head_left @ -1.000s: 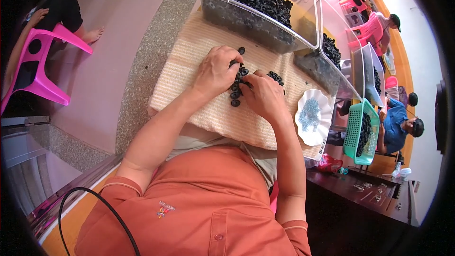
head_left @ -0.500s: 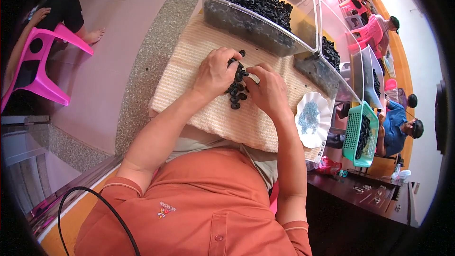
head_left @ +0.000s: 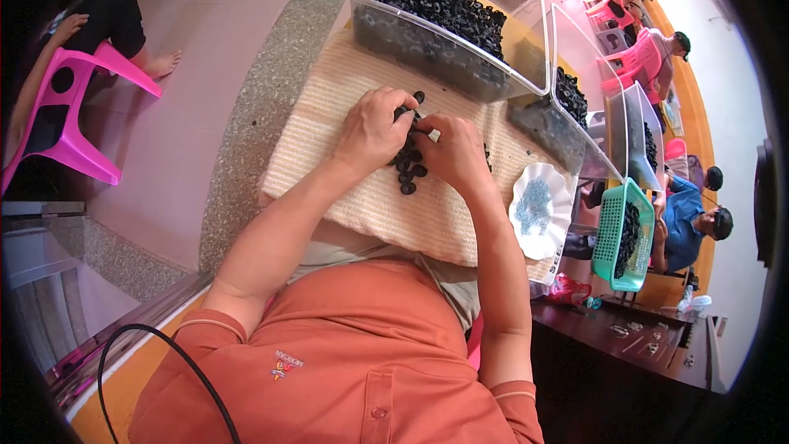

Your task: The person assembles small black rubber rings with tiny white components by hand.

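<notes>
Small black ring-like parts (head_left: 408, 168) lie in a loose heap on a cream ribbed towel (head_left: 308, 123), between and under my hands. My left hand (head_left: 374, 130) is curled over the upper part of the heap, its thumb and forefinger closed round a black part. Against it, my right hand (head_left: 452, 148) has its fingers pinched together. A small pale spot shows at its fingertips; whether that is a nail or a held piece, I cannot tell. Right of my right wrist stands a white scalloped dish (head_left: 555, 218) holding tiny pale-blue beads.
Beyond the towel stands a clear plastic bin (head_left: 444, 37) with many black parts, and more clear bins (head_left: 604, 144) follow on the right. A green basket (head_left: 608, 230) holds black parts too. A pink chair (head_left: 74, 115) is at left; other people sit along the right.
My right hand has shifted slightly left, its fingertips closing in on my left hand, and the pale spot now shows there. My left hand stays nearly in place.
</notes>
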`<state>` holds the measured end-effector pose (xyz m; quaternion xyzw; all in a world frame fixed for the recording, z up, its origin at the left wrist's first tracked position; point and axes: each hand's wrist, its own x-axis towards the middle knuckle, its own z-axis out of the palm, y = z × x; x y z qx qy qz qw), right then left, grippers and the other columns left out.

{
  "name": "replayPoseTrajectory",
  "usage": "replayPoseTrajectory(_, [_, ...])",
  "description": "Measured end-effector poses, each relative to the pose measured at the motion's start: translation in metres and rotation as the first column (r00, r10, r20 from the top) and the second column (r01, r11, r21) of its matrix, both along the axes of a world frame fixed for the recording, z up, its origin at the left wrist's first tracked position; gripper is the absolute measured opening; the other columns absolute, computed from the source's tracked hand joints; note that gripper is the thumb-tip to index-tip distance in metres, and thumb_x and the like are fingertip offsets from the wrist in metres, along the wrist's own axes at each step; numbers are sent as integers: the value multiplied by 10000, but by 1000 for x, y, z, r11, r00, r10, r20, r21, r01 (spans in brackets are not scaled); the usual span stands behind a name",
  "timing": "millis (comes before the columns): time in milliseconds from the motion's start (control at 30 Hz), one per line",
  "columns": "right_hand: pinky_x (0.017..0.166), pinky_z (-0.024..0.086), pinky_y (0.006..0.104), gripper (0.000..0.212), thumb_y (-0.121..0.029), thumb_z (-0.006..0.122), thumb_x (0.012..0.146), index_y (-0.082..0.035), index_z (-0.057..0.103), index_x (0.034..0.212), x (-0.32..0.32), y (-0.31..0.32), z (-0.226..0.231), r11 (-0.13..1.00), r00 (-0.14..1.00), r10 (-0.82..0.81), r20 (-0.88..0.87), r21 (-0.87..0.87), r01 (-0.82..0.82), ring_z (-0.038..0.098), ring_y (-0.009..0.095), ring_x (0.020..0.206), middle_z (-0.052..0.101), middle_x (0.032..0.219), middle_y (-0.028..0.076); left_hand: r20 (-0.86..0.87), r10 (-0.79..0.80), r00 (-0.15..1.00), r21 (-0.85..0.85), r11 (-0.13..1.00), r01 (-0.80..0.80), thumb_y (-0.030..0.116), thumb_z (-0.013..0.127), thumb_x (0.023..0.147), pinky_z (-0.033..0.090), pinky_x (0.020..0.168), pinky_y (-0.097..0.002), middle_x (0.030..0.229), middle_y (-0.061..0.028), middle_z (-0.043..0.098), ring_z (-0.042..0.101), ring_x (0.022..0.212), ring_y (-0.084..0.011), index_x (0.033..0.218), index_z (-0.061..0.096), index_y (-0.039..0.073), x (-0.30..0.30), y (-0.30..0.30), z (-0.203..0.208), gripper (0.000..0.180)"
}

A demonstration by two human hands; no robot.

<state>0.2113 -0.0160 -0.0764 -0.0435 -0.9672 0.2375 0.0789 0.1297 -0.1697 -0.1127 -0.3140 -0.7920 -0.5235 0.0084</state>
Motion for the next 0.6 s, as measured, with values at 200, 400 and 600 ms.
replayPoseTrajectory(200, [601,489,298,172,-114,750,860,-9,755,996,14,9,2,966,993,-115,-3,-232,111,605,146,599,711,751,98,-10,38,999,2,999,-38,100,670,877,519,920,-436,1018,-164,711,670,1013,-359,1002,702,13,1,0,2,156])
replayPoseTrajectory(400, [650,477,259,149,-76,680,959,21,726,1061,37,34,5,947,979,-112,-172,-315,53,589,82,718,687,822,66,3,29,1000,25,999,-29,102,676,874,521,917,-430,1003,-170,713,676,1005,-354,999,704,10,2,0,3,157])
replayPoseTrajectory(600, [749,533,420,137,-128,694,933,-24,719,1018,53,50,14,987,983,-111,-143,-130,93,691,371,841,707,921,180,11,22,1000,1,1000,-22,125,689,871,519,916,-431,996,-181,715,677,1003,-359,988,710,14,1,-2,5,162])
